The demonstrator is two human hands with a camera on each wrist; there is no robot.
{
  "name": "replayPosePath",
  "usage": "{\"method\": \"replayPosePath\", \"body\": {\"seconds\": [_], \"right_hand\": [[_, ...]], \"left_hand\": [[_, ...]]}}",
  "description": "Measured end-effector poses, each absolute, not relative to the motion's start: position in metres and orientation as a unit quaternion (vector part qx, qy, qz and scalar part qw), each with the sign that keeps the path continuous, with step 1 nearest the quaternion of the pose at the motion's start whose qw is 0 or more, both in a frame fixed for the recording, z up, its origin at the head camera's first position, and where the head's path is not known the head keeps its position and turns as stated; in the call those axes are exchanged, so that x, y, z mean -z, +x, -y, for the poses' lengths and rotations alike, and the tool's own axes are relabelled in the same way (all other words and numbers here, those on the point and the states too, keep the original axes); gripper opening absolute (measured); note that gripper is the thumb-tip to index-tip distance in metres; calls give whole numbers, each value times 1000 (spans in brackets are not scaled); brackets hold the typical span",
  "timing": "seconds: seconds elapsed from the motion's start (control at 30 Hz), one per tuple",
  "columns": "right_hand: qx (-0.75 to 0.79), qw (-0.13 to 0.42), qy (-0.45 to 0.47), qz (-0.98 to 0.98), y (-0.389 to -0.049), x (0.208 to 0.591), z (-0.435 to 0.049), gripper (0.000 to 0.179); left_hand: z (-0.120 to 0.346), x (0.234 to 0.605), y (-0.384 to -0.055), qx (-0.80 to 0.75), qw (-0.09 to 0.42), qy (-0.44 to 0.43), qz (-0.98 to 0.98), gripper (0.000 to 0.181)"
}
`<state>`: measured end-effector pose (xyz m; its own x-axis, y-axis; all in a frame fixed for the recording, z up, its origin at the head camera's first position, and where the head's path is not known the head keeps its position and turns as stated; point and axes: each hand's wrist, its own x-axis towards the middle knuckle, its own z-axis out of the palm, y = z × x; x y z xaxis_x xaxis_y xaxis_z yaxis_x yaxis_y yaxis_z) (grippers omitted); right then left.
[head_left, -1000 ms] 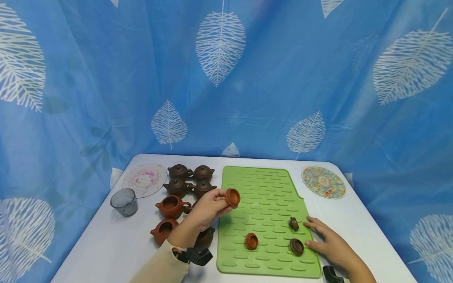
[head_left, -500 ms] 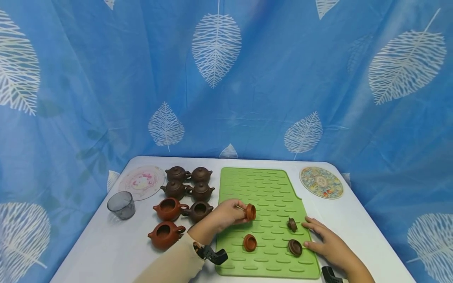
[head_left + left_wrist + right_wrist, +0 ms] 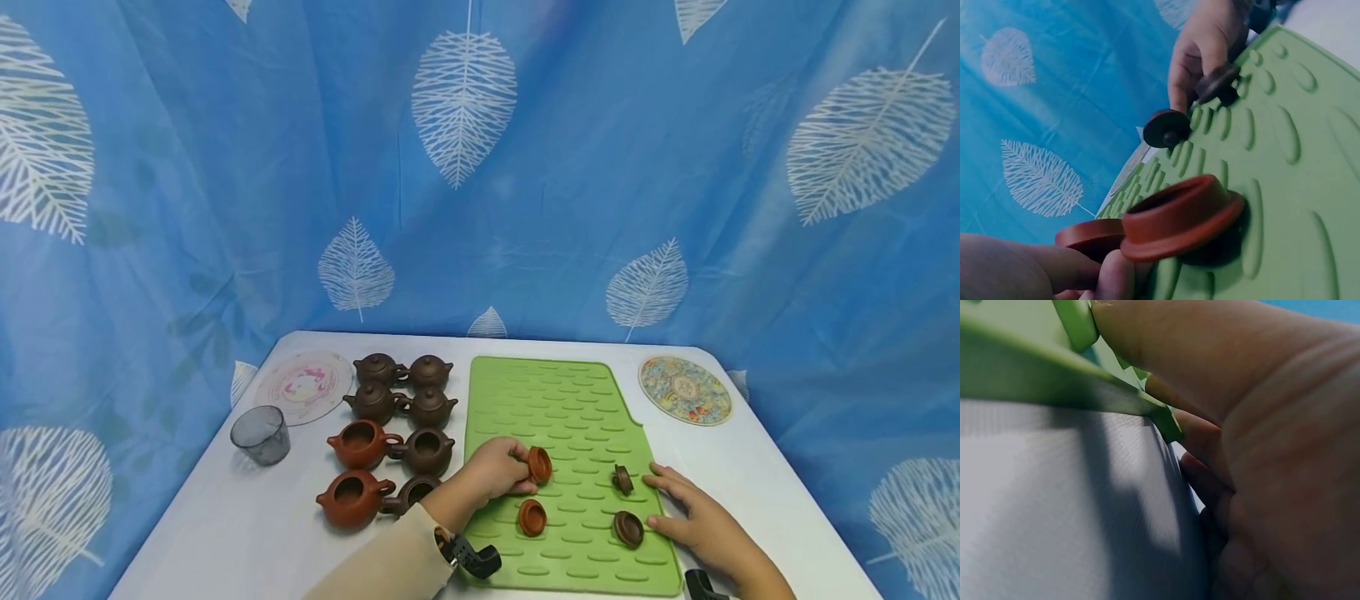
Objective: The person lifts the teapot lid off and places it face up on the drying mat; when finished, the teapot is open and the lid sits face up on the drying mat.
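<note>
Blue cloth (image 3: pixel 555 208) printed with white skeleton leaves hangs behind a white desk (image 3: pixel 217 525), where a pale green ridged mat (image 3: pixel 551 396) lies to the right of eight small clay teapots, the two reddish ones (image 3: pixel 352 516) and the two nearest dark ones (image 3: pixel 426 467) showing bare mouths. Most of the risk seems to sit with the left hand (image 3: pixel 495 471): it pinches a reddish teapot lid (image 3: pixel 539 465) that is round and tilted, so letting go too early could send it rolling over the ridges. Bringing it down too close to the person might also knock the second reddish lid (image 3: pixel 532 517), which leans on the mat and looks easy to tip. Across the mat, the right hand (image 3: pixel 701 517) reaches over the edge beside an upper dark lid (image 3: pixel 622 479) and a lower dark lid (image 3: pixel 628 528); a careless twitch could nudge either, or shift the mat. As for position, the held lid sits at the tips of the narrow left grip, its hollow facing away from the fingers, above or on the mat's nearer half; I cannot tell whether its rim touches down. Its reddish twin lies just nearer the person, outside the grip. The right grip is loose, its fingers relaxed, with nothing visibly held.
</note>
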<state>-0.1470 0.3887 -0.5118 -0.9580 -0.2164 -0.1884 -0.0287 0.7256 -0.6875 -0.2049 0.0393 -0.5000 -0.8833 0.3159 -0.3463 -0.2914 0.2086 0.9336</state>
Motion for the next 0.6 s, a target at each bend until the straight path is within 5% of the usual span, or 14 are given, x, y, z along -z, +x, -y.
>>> {"method": "replayPosePath", "body": {"seconds": [0.6], "right_hand": [[364,128,-64,-920,-146,513,-389,75]], "left_hand": [[-35,498,-199,-614,222,10,-757,24]]}}
